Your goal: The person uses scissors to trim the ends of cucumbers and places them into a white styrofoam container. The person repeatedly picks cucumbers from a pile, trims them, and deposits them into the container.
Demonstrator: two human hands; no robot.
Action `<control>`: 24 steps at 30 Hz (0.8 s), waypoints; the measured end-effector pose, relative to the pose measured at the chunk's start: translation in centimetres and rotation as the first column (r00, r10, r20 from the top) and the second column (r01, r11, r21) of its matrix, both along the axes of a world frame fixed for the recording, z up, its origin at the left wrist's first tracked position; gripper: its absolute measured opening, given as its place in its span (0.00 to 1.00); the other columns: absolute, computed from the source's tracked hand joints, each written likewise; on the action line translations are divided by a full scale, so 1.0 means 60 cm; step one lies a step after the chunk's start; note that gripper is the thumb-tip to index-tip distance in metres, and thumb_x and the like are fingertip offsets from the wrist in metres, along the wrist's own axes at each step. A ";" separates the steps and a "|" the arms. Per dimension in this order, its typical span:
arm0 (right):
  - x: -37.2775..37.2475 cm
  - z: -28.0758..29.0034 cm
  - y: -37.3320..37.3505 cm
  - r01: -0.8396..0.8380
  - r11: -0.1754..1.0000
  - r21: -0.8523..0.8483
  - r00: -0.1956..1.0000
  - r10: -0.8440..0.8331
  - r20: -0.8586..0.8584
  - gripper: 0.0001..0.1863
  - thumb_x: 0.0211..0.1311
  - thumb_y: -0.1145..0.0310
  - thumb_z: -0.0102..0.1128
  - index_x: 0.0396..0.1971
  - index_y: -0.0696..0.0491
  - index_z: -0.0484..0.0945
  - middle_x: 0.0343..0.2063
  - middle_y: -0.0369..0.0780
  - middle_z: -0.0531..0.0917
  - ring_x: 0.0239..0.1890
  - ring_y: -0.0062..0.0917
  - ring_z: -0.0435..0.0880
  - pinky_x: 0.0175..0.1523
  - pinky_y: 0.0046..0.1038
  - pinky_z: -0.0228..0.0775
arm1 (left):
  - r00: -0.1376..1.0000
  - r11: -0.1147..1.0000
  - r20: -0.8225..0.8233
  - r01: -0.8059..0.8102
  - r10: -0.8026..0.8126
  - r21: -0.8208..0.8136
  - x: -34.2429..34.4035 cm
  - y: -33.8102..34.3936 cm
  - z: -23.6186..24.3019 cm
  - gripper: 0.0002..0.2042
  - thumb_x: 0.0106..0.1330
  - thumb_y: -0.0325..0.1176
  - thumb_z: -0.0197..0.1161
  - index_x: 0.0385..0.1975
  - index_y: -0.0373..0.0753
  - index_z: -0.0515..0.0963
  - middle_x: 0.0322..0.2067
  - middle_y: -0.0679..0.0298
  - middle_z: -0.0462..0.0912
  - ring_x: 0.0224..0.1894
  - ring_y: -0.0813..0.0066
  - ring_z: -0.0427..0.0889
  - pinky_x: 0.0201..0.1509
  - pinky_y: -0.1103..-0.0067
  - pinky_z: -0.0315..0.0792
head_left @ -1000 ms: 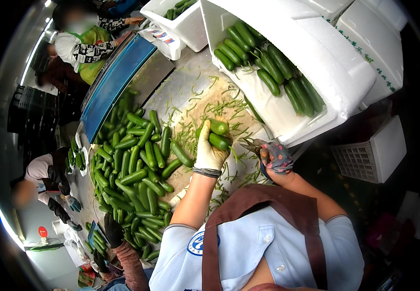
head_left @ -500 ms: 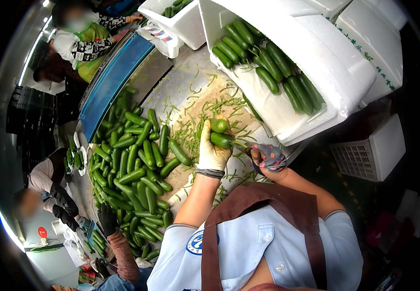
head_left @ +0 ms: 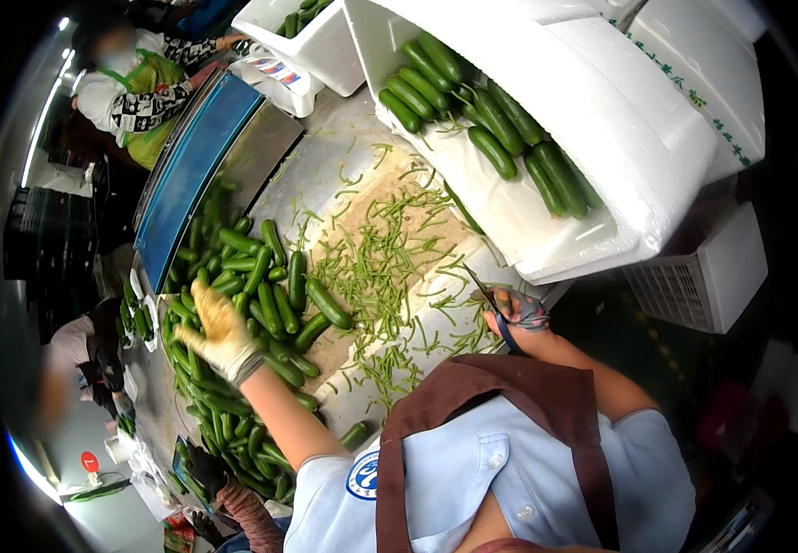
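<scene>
1. Both hands were gloved: the right hand (head_left: 521, 313) gripped one pair of scissors (head_left: 488, 297); the left hand (head_left: 217, 339) was empty, fingers spread over heaped cucumbers (head_left: 224, 403), contact unclear.
2. Good handling, I judged, meant grasping each cucumber mid-body, stem end toward the scissors, blades clear of the left fingers.
3. Cucumbers overlapped uncountably on the table's (head_left: 330, 138) left; loose stems (head_left: 381, 267), dozens, littered its middle.
4. Beyond, one open foam box (head_left: 556, 74) showed about eleven cucumbers; a second foam box (head_left: 336, 55), farther, showed several.
</scene>
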State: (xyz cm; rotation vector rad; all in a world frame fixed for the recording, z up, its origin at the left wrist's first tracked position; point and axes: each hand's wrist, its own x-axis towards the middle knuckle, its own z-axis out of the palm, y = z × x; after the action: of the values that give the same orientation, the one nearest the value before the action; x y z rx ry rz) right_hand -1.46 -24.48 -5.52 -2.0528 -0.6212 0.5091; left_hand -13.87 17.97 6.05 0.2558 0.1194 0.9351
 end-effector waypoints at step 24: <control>-0.001 -0.076 -0.022 -0.129 0.976 -0.176 0.535 0.218 0.816 0.18 0.47 0.61 0.59 0.38 0.53 0.73 0.33 0.38 0.78 0.30 0.32 0.78 0.36 0.29 0.70 | 0.302 -0.086 -0.475 0.901 0.827 0.425 0.562 -0.299 -0.063 0.39 0.43 0.34 0.63 0.61 0.56 0.57 0.65 0.51 0.43 0.62 0.39 0.49 0.61 0.65 0.59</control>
State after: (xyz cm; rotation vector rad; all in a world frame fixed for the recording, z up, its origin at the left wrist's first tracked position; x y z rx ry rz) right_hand -1.53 -25.78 -10.05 -2.2726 -1.4015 -0.4304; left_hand 19.82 0.05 2.25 2.6811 0.5645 0.1983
